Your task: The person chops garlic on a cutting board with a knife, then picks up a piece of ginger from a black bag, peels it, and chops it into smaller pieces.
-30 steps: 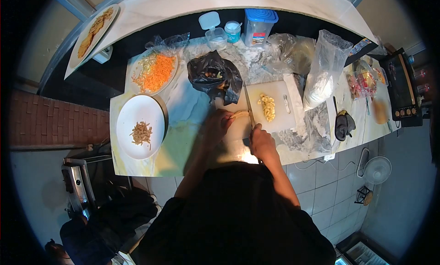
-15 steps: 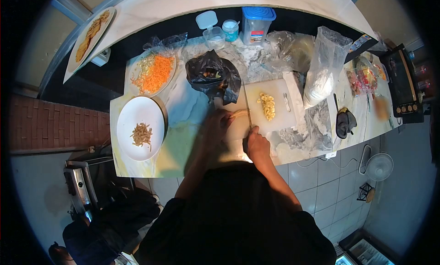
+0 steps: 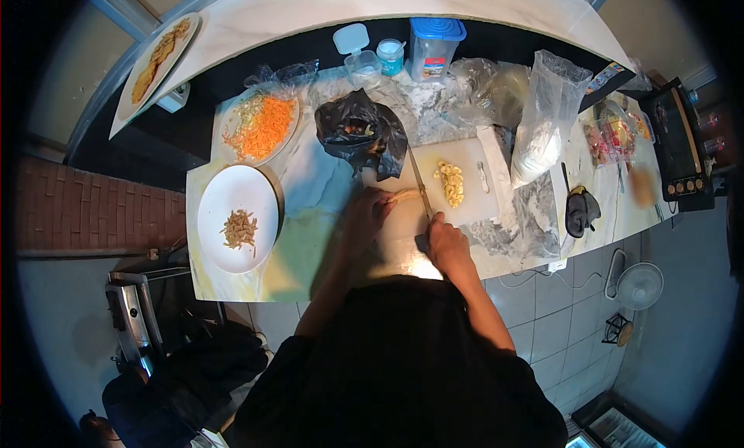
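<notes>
My right hand (image 3: pixel 449 246) is wrapped round the handle of a knife (image 3: pixel 419 178), its long blade pointing away from me over the white cutting board (image 3: pixel 399 227). On the board's left part, the fingers of my left hand (image 3: pixel 370 211) close on a pale, elongated piece of food (image 3: pixel 404 194), whose exact kind I cannot make out. The blade stands at the right end of that piece. Right of the knife lies a small pile of pale yellow cut pieces (image 3: pixel 451 186). A black plastic bag (image 3: pixel 358 130) with scraps inside sits open just beyond the board.
Left are a white plate (image 3: pixel 213 208) with brownish strips and a plate of shredded carrot (image 3: pixel 267 130). A blue-lidded container (image 3: pixel 436 53) and small jar (image 3: pixel 390 56) stand behind. Right are a bag of white powder (image 3: pixel 539 142) and an oven (image 3: pixel 678 146). A person (image 3: pixel 186 378) is lower left.
My right hand and the knife handle have shifted slightly right, so the blade slants more. My left hand keeps its hold on the food piece.
</notes>
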A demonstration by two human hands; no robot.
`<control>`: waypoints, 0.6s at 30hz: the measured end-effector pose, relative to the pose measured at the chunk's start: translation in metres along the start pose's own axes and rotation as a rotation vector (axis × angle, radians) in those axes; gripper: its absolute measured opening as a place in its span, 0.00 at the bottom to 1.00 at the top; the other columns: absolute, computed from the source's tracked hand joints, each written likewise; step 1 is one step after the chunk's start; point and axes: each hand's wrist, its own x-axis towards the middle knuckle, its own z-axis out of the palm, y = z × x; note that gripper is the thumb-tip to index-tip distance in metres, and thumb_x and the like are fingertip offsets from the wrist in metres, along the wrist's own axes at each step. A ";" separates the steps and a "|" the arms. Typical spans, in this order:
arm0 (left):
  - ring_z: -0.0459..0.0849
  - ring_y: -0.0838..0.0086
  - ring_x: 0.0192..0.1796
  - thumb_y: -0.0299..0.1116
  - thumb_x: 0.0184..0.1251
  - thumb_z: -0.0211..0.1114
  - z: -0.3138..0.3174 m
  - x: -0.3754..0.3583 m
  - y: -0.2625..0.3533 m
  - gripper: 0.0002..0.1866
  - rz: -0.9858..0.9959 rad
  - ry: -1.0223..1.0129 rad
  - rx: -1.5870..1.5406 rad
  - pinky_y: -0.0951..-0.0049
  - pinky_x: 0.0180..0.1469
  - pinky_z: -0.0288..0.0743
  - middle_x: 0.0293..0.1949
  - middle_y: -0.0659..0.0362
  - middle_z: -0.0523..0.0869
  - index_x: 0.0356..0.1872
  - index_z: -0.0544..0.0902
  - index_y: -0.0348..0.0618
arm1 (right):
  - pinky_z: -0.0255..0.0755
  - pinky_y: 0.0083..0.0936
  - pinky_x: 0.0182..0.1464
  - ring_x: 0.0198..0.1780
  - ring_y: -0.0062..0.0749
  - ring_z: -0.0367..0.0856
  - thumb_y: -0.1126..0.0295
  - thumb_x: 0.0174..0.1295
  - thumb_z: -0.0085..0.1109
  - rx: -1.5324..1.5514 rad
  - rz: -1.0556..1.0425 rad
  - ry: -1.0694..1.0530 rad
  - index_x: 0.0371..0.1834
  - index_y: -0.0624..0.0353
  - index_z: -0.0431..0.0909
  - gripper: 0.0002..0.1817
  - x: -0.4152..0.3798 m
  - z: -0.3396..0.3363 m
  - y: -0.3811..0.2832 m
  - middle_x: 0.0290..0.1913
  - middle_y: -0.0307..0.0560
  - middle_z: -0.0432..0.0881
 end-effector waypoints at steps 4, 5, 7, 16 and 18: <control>0.81 0.63 0.35 0.26 0.54 0.67 0.001 0.001 -0.004 0.09 0.016 -0.009 0.024 0.67 0.39 0.75 0.34 0.53 0.81 0.36 0.80 0.39 | 0.78 0.40 0.37 0.36 0.56 0.83 0.75 0.56 0.50 0.007 0.000 -0.037 0.42 0.70 0.64 0.12 -0.001 -0.016 -0.005 0.33 0.65 0.81; 0.81 0.63 0.35 0.26 0.54 0.68 0.002 0.000 -0.005 0.09 0.022 0.005 0.034 0.67 0.39 0.75 0.34 0.53 0.81 0.37 0.80 0.39 | 0.78 0.40 0.38 0.37 0.56 0.83 0.75 0.56 0.49 0.018 -0.002 -0.047 0.42 0.70 0.65 0.13 -0.002 -0.018 -0.007 0.33 0.65 0.81; 0.81 0.64 0.34 0.26 0.54 0.68 0.003 0.000 -0.002 0.09 0.028 0.017 0.043 0.67 0.39 0.75 0.34 0.53 0.81 0.37 0.80 0.40 | 0.78 0.40 0.38 0.37 0.56 0.83 0.75 0.55 0.49 0.028 0.008 -0.055 0.42 0.71 0.65 0.13 0.000 -0.017 -0.009 0.34 0.65 0.81; 0.82 0.66 0.32 0.27 0.53 0.69 0.008 -0.003 -0.002 0.09 -0.015 0.097 0.060 0.68 0.38 0.75 0.32 0.54 0.82 0.35 0.81 0.39 | 0.79 0.37 0.38 0.38 0.53 0.83 0.77 0.53 0.54 0.029 0.064 -0.061 0.42 0.70 0.64 0.15 0.001 -0.007 -0.016 0.33 0.65 0.82; 0.82 0.66 0.32 0.28 0.54 0.69 0.009 -0.003 -0.002 0.09 -0.014 0.113 0.044 0.68 0.38 0.76 0.32 0.53 0.82 0.35 0.81 0.38 | 0.79 0.37 0.39 0.38 0.53 0.84 0.77 0.53 0.55 0.027 0.079 -0.076 0.42 0.70 0.64 0.15 0.001 -0.007 -0.017 0.34 0.64 0.82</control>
